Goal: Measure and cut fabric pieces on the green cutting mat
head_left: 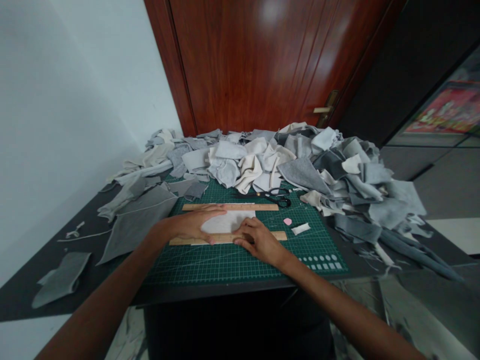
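A white piece of fabric (232, 221) lies on a green cutting mat (225, 262) under two wooden rulers. The far ruler (262, 207) crosses its upper edge and the near ruler (275, 235) crosses its lower part. My left hand (195, 222) is spread flat over the fabric's left side, its fingers reaching the far ruler and its thumb on the near one. My right hand (257, 240) has its fingers bunched together at the near ruler's edge; whatever they pinch is hidden. Black scissors (279, 196) rest just beyond the far ruler.
A small pink piece (287, 221) and a white scrap (300, 229) lie right of the rulers. Heaped grey and cream fabric scraps (258, 155) line the table's back and right. Flat grey cloth (131, 225) lies at left. A wooden door (255, 65) stands behind.
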The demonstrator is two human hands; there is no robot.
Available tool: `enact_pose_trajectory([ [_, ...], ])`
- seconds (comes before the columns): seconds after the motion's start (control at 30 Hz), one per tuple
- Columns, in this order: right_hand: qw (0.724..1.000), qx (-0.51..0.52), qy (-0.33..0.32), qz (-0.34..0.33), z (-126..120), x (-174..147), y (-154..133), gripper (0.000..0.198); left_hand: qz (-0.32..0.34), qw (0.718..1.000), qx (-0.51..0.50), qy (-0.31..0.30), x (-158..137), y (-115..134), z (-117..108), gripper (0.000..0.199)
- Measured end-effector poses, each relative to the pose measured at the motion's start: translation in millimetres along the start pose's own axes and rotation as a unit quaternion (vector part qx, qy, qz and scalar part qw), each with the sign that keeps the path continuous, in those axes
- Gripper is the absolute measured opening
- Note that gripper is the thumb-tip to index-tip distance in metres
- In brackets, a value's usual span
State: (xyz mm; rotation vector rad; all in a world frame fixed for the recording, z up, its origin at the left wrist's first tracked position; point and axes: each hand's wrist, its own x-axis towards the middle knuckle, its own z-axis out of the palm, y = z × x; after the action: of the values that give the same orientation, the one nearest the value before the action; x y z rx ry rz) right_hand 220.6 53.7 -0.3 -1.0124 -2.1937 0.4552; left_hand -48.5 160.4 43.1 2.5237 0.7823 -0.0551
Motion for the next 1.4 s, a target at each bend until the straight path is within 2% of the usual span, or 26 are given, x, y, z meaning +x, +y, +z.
enact_pose_trajectory([
  [0.1,1.0,0.002,-0.006,0.001,-2,1,0,0.01,0.005,1.0,0.0,0.0,1,-4,1,0.099],
  [0.23,1.0,0.0,-0.002,0.0,1,0,0,0.01,0.016,1.0,-0.004,0.013,0,-5,1,0.086],
  [0.3,1.0,-0.005,0.001,-0.003,2,0,2,0.013,0.014,1.0,-0.001,0.016,0,-5,0,0.085],
  [0.4,1.0,-0.026,-0.012,-0.008,0,3,5,0.015,0.007,1.0,0.004,0.015,2,-5,1,0.098],
  [0.57,0.993,-0.073,-0.089,-0.041,-18,28,5,0.014,-0.012,1.0,-0.004,0.018,6,-7,4,0.116],
  [0.6,0.992,-0.079,-0.088,-0.053,-20,35,5,0.021,-0.017,1.0,-0.005,0.017,7,-6,5,0.118],
  [0.7,0.992,-0.086,-0.068,-0.058,-17,52,7,0.066,-0.031,0.999,-0.012,0.019,5,-2,5,0.119],
  [0.77,0.993,-0.081,-0.075,-0.051,-9,57,13,0.081,-0.035,0.999,-0.024,0.023,2,2,4,0.116],
  [0.87,0.993,-0.079,-0.071,-0.06,3,53,24,0.079,-0.035,0.998,-0.052,0.02,-2,6,3,0.111],
  [1.0,0.994,-0.061,-0.025,-0.083,10,45,33,0.071,-0.021,0.996,-0.076,0.029,-9,9,5,0.111],
  [1.13,0.995,-0.063,-0.025,-0.076,11,46,33,0.069,-0.003,0.996,-0.05,0.08,-14,12,19,0.089],
  [1.23,0.994,-0.072,-0.022,-0.073,12,48,33,0.069,-0.009,0.985,0.001,0.173,-14,17,38,0.065],
  [1.33,0.995,-0.075,-0.023,-0.069,13,48,33,0.069,-0.053,0.962,0.084,0.255,-22,31,65,0.054],
  [1.4,0.995,-0.073,-0.025,-0.061,13,47,32,0.068,-0.094,0.945,0.134,0.285,-34,49,85,0.054],
])
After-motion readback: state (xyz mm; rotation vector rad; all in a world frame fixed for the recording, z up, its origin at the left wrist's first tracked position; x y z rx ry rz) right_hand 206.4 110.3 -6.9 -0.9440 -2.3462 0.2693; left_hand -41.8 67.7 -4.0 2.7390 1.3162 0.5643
